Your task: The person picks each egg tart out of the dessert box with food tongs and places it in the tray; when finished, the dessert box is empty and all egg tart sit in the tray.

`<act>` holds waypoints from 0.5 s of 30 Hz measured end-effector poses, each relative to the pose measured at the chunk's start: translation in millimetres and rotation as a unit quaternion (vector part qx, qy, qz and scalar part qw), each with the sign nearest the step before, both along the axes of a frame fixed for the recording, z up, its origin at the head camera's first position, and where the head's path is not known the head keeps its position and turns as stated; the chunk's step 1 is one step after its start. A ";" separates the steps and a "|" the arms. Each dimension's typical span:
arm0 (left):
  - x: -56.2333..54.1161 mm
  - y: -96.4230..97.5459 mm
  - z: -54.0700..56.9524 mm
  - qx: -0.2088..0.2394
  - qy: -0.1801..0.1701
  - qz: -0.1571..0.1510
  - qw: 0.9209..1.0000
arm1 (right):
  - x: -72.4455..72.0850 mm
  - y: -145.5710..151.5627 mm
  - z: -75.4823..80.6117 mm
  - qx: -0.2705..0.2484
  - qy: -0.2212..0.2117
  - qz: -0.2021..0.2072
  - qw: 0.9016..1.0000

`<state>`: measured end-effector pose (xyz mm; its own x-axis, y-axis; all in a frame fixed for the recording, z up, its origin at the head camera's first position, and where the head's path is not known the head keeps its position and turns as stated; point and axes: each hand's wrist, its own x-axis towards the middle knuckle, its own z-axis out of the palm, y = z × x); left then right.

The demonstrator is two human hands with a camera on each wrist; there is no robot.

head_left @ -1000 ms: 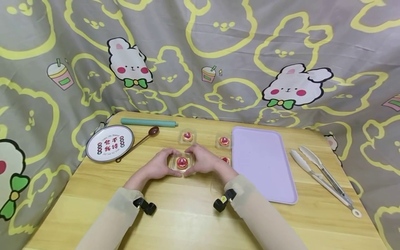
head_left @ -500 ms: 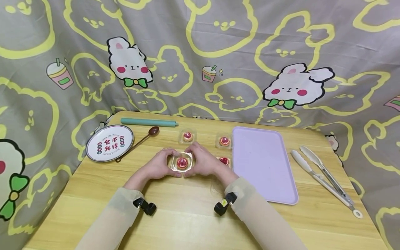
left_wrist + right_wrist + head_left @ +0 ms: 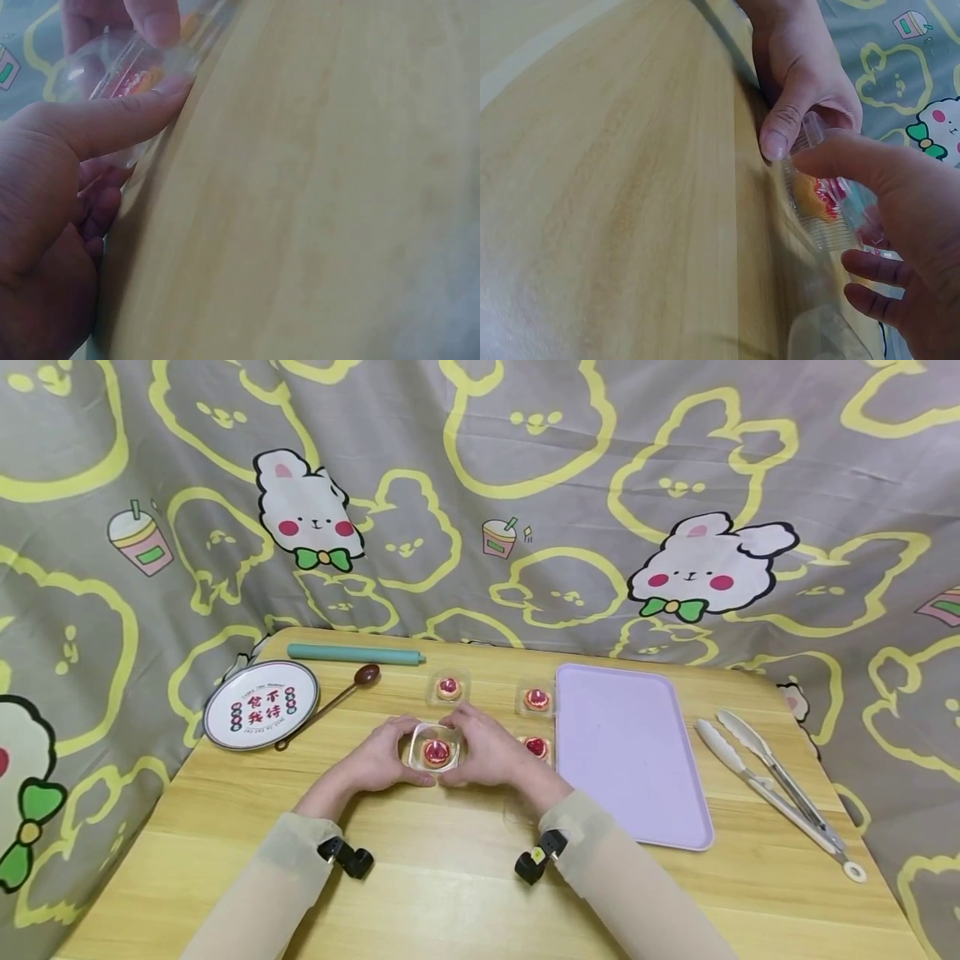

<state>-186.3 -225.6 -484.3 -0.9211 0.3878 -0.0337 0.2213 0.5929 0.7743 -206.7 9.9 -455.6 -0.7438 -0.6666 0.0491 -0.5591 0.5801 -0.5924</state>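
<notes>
Both hands hold a clear plastic box between them near the middle of the table. Inside it sits a small tart with a glossy red top. My left hand grips the box's left side, thumb at the near edge, fingers round the far side. From the opposite side my right hand grips it, with its thumb close to the left thumb. In the right wrist view, the tart shows through the clear wall, and the left hand is beyond it. My fingers partly hide the box's sides.
Other boxed tarts stand behind and to the right, one partly behind my right wrist. A lilac tray and tongs lie right. On the left are a plate, brown spoon and teal rod.
Both hands stay around the box in nearly the same place. The clear lid's outline over the tart has shifted slightly.
</notes>
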 end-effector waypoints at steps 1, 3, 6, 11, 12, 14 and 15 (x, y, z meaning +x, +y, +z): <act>0.0 0.0 -0.1 0.001 0.000 -0.002 1.000 | -0.1 0.0 -0.3 0.005 0.002 0.001 1.000; 0.2 -0.1 -0.2 0.001 0.002 -0.002 1.000 | -0.2 0.1 -0.8 0.009 0.006 0.002 1.000; 0.7 -0.7 -0.6 -0.001 0.005 -0.002 1.000 | -0.3 1.2 -0.7 -0.001 0.006 0.004 1.000; 1.1 -0.3 -0.4 -0.005 0.006 -0.002 1.000 | 1.2 6.0 4.1 -0.013 0.005 -0.002 1.000; 1.3 -0.5 -0.7 -0.006 0.008 -0.002 1.000 | 1.7 7.1 5.7 -0.014 0.002 -0.005 1.000; 1.7 -0.8 -1.0 -0.008 0.011 0.000 1.000 | 2.9 9.5 9.2 -0.012 -0.002 -0.010 1.000; 2.1 -1.4 -1.0 -0.008 0.012 0.001 1.000 | 3.5 10.7 10.9 -0.014 -0.006 -0.012 1.000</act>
